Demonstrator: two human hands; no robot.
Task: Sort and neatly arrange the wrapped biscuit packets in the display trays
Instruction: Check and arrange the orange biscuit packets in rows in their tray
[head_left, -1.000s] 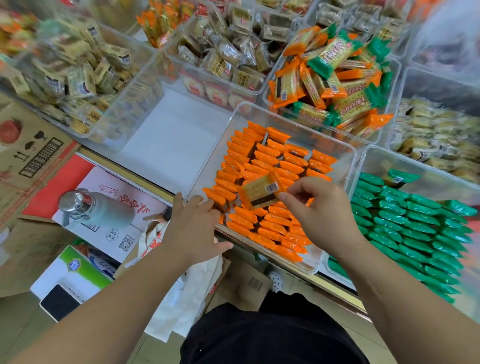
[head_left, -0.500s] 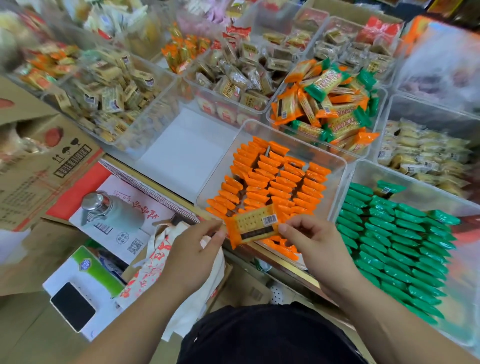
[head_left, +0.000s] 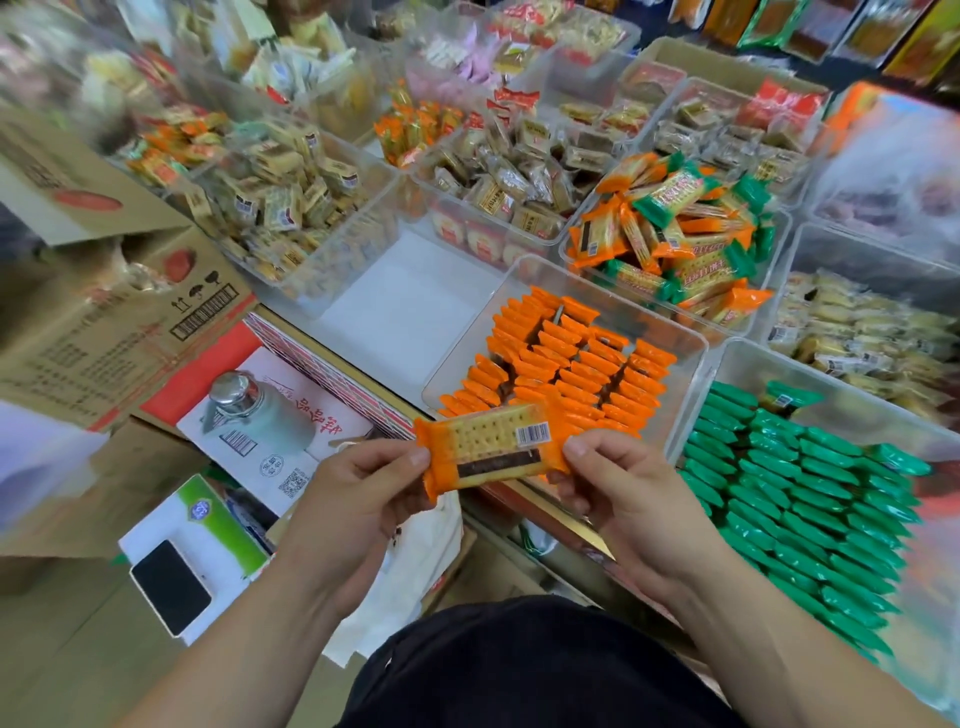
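Packet in hand: orange packet (head_left: 488, 449) held flat, just off the near edge of the desk, in front of the orange tray (head_left: 613, 297). Left hand (head_left: 358, 499) fingers (head_left: 410, 460) pinch its left end, right hand (head_left: 623, 499) fingers its right end. I judge the job partway done: rows in the orange tray and the green tray (head_left: 852, 405) look neat, while the loose heap (head_left: 675, 234) behind, mixed orange and green, is not yet sorted.
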